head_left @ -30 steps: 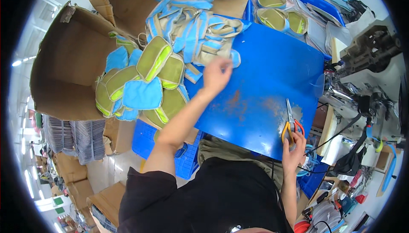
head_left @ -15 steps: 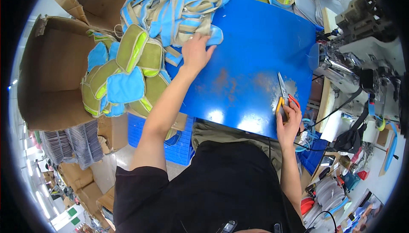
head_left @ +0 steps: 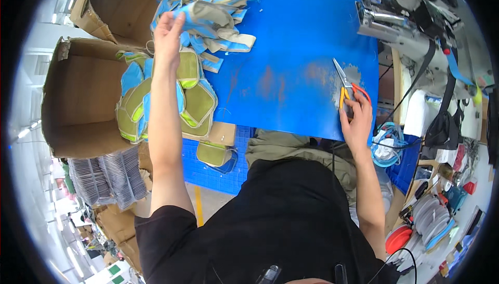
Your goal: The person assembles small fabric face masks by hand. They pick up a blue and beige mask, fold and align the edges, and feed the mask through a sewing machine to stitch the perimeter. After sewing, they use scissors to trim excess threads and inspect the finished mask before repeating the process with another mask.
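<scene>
The left hand (head_left: 167,41) is closing its thumb and fingers on a blurred beige-and-blue fabric strip (head_left: 209,16), which is stretching over a tangled heap of similar beige-and-blue strips (head_left: 221,46) at the far left of the smooth blue tabletop (head_left: 301,29). One strip is being singled out, it seems, while many are lying in the heap. The right hand (head_left: 357,122) is touching the yellow-and-red-handled metal scissors (head_left: 343,77), its fingers loosely curling; whether they are gripping cannot be told, and no cutting is showing. Rounded green-and-blue fabric pieces (head_left: 200,101) are lying piled by the open brown cardboard box (head_left: 88,102); how many are finished is not showing.
</scene>
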Demonstrator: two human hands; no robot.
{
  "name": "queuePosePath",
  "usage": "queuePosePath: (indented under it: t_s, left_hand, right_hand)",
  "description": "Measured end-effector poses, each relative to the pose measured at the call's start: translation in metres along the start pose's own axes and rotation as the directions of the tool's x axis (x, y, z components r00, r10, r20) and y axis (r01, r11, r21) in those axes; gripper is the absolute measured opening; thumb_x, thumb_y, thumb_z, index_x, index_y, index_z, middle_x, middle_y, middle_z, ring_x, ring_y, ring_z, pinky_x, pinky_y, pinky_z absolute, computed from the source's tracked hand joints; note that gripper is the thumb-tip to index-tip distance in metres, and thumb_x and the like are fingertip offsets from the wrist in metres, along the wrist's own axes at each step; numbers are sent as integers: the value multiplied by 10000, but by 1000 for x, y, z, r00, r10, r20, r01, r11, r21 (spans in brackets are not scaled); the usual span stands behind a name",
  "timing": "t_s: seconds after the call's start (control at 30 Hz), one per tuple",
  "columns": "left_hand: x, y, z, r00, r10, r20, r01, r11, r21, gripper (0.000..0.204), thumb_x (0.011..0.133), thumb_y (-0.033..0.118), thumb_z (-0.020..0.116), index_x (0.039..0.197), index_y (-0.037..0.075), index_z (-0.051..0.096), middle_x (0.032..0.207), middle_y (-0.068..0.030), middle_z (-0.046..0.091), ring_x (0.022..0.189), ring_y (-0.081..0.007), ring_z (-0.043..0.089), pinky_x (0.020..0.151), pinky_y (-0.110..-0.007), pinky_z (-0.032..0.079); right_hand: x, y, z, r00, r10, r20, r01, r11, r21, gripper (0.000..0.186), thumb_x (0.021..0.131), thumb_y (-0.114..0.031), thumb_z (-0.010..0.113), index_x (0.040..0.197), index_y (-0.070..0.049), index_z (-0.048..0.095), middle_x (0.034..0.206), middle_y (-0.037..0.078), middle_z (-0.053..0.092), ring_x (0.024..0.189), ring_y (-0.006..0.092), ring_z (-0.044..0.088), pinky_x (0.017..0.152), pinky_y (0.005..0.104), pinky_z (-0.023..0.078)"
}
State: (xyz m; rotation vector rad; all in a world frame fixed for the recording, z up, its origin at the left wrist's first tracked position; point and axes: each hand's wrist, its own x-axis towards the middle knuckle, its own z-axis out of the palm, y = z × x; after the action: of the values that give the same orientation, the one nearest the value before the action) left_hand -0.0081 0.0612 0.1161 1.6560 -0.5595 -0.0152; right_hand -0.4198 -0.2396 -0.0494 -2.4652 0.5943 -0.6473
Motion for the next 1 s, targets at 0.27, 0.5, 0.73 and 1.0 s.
queuePosePath:
  t_s: [0.27, 0.5, 0.73, 1.0]
  left_hand:
    - [-97, 108, 59, 893, 12, 450, -102, 979, 177, 201, 971, 74, 660, 1169, 72, 689, 1049, -7, 704, 957, -84, 640, 821, -266, 530]
    - [-189, 92, 161, 497, 129, 858, -439, 890, 121, 272, 850, 206, 774, 1083, 97, 684, 979, -116, 716, 880, -334, 688, 748, -388, 540]
    - [-182, 49, 132, 473, -211, 855, 23, 973, 228, 467, 764, 130, 860, 1145, 34, 608, 1004, -70, 707, 954, -143, 648, 836, -309, 513]
    - [-160, 12, 127, 662, -256, 705, 583, 767, -268, 231, 934, 41, 652, 1160, 59, 606, 909, -25, 645, 685, -31, 515, 598, -203, 403]
  right_hand:
    - [20, -70, -40, 990, -65, -127, 114, 894, 434, 503, 798, -157, 812, 1250, -60, 615, 1392, 164, 542, 1285, 350, 522, 1058, 453, 439]
    - [19, -123, -45, 871, -228, 435, -122, 758, 641, 566, 792, -291, 862, 1240, -29, 636, 1191, 107, 678, 1052, 231, 653, 928, 377, 512]
    - [-16, -77, -59, 840, 81, 537, -541, 218, 812, 295, 945, -263, 741, 1102, -15, 706, 890, -23, 679, 749, 64, 582, 712, 231, 470]
    - [5, -56, -65, 946, -45, 321, -265, -680, 684, 313, 1013, -352, 602, 1148, -84, 692, 788, -4, 564, 778, 150, 547, 914, 373, 454]
